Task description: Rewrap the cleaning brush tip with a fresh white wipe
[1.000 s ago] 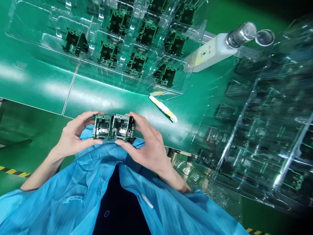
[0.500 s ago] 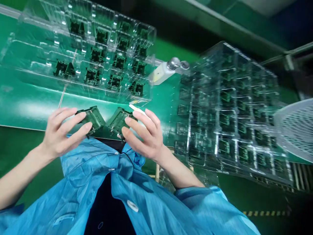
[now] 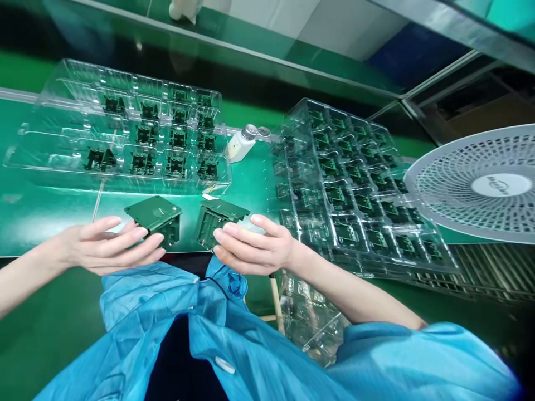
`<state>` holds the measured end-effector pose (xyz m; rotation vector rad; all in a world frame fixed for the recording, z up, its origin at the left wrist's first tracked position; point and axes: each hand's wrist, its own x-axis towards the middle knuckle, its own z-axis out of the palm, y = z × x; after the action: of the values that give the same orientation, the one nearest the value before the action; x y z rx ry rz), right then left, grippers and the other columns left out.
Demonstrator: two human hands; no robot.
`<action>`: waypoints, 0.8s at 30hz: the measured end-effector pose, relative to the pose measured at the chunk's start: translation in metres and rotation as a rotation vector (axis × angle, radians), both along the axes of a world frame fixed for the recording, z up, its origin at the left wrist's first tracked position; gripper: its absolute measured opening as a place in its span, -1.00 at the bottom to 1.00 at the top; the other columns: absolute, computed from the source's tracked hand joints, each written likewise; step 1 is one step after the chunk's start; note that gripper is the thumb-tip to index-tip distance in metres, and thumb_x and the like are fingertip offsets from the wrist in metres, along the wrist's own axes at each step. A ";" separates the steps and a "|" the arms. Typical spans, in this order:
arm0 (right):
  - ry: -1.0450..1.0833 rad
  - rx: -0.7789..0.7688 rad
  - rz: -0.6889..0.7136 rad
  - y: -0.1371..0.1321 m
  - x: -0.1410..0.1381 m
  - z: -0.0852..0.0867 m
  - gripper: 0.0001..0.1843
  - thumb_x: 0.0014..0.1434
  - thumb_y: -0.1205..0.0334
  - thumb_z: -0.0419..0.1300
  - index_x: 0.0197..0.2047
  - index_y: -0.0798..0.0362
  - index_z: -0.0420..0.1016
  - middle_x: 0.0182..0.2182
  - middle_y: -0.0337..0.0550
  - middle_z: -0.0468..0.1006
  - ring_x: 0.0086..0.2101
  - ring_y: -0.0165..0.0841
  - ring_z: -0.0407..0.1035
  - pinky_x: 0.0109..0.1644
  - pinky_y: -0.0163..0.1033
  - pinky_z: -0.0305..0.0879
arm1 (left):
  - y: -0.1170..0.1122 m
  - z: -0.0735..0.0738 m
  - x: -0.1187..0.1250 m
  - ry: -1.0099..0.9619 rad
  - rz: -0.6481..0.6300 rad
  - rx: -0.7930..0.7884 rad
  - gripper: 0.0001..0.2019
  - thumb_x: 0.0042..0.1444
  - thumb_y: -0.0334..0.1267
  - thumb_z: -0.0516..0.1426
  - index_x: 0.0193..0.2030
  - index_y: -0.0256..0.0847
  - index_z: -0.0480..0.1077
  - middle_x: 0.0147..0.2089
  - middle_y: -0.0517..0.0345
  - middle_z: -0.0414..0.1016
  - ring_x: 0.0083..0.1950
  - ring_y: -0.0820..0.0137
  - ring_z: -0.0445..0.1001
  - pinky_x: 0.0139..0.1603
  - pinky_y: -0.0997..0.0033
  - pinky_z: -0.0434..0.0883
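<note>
My left hand [image 3: 119, 245] is closed on a boxy green circuit board assembly [image 3: 154, 209], its fingers along the near side and its flat top board tilted upward. My right hand [image 3: 254, 245] grips a second circuit board assembly [image 3: 223, 208], turned so that its open side with components faces left. The two assemblies are held level with each other, a small gap between them. Beyond the right one shows the tip of a white stick-like thing [image 3: 209, 196]; its other end is hidden. Something pale, hard to make out, lies between my right fingers.
A clear plastic tray [image 3: 79, 172] with small circuit boards lies at the back left. Next to it stands a white dispenser bottle [image 3: 241, 146]. Stacked clear trays [image 3: 307, 106] of boards are at the right, beside a round white fan grille [image 3: 438, 161].
Both assemblies have been turned, so their flat top boards now show. My hands have rolled palm-up and appear lower in view. The head view has shifted, showing more of the bench's far side.
</note>
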<state>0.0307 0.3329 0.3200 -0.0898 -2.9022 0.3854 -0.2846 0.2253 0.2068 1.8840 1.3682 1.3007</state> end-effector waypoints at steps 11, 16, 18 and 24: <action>0.650 -0.374 -0.426 -0.009 -0.008 -0.044 -0.51 -0.13 0.06 0.46 -0.12 -0.07 0.46 -0.09 -0.12 0.61 0.00 -0.10 0.49 0.18 0.25 0.35 | -0.014 0.014 0.049 -0.329 0.367 0.119 -0.56 -0.31 -0.16 0.45 -0.23 -0.10 0.48 -0.19 0.10 0.58 -0.13 0.19 0.55 0.14 -0.09 0.44; 0.770 -1.667 -0.566 -0.030 -0.047 -0.075 -0.51 0.10 -0.26 0.15 -0.17 0.01 0.44 -0.18 -0.07 0.63 -0.15 -0.19 0.54 0.00 0.11 0.52 | -0.026 0.010 0.099 -1.479 0.313 -0.345 -0.54 0.04 0.17 0.17 -0.13 -0.19 0.45 -0.10 -0.02 0.52 -0.05 0.23 0.52 -0.01 0.17 0.51; 0.758 -1.933 -0.557 -0.036 -0.061 -0.084 -0.50 0.15 -0.26 0.09 -0.19 0.01 0.46 -0.17 -0.07 0.63 -0.13 -0.22 0.53 0.09 0.07 0.47 | -0.028 0.007 0.114 -1.741 0.295 -0.336 -0.54 0.05 0.17 0.15 -0.13 -0.18 0.46 -0.13 0.00 0.50 -0.08 0.33 0.50 -0.06 0.33 0.50; 0.613 -2.111 -0.414 -0.043 -0.079 -0.104 -0.40 0.17 -0.33 -0.02 -0.14 0.03 0.46 -0.20 -0.05 0.62 -0.14 -0.20 0.53 0.20 0.12 0.37 | -0.028 -0.002 0.137 -1.872 0.330 -0.312 -0.60 0.19 0.09 0.05 -0.14 -0.18 0.49 -0.10 -0.01 0.48 -0.07 0.36 0.46 -0.03 0.34 0.47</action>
<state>-0.0480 0.2894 0.2161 -0.6285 -0.7707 2.3626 -0.1474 0.1970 0.2046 -0.2070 0.6062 1.8537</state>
